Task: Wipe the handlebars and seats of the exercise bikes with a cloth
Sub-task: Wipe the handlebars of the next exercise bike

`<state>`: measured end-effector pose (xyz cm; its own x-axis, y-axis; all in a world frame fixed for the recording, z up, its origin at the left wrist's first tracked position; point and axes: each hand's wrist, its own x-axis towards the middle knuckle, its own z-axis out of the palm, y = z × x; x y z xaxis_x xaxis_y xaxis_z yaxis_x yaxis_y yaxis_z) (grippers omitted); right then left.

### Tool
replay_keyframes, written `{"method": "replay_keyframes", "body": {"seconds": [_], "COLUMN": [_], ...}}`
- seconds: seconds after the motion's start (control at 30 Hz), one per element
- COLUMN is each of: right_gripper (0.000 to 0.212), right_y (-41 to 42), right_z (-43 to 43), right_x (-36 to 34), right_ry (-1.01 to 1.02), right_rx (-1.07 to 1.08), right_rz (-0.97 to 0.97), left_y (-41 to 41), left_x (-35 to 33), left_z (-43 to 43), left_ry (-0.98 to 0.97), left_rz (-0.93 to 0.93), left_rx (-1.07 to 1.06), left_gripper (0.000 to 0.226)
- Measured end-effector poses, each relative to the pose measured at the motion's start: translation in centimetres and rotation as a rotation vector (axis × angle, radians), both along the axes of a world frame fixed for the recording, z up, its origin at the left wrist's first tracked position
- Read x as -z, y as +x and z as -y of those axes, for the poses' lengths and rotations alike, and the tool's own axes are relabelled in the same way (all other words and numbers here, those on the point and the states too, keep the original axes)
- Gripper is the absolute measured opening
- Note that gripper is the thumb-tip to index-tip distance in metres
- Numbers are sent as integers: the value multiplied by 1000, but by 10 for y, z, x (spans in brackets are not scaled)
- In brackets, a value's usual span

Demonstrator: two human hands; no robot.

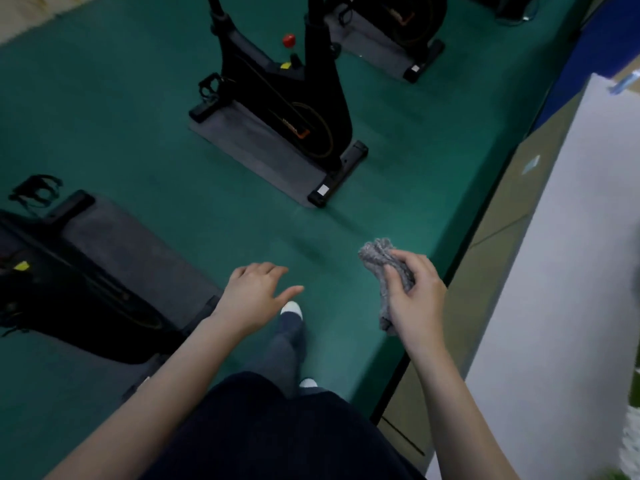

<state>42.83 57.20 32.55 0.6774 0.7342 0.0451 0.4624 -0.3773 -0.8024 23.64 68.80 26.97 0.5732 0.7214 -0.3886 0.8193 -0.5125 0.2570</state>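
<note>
My right hand [417,292] grips a crumpled grey cloth [382,263] above the green floor. My left hand [258,294] hangs beside it with relaxed, spread fingers and holds nothing. A black exercise bike [287,98] stands ahead on a grey mat; only its frame, pedal and base show, with handlebars and seat out of view. A second bike [69,278] lies at the left edge, close to my left arm. A third bike [398,26] stands farther back.
The green floor [121,116] runs between the bikes. A black edge strip [460,258] and a tan floor band border it on the right. A white wall or panel [561,271] rises at the right. My legs and white shoes [292,308] show below.
</note>
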Motion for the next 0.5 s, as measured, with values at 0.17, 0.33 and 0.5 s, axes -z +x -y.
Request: {"method": "replay_keyframes", "body": {"seconds": [0.17, 0.33, 0.5], "right_gripper": [17, 18, 19], "right_y": [18, 29, 33], "right_z": [-82, -165, -227], "right_x": [-2, -8, -13], "right_ry": [32, 29, 26], "right_rx": [-107, -251, -329], "right_rz": [15, 50, 50], "left_y": [28, 47, 43], "left_x": [8, 7, 2], "left_z": [-63, -130, -176], "left_ry": [6, -13, -3], "left_rz": [51, 102, 115], "left_rx": [-57, -133, -240], "left_gripper": [59, 61, 60]}}
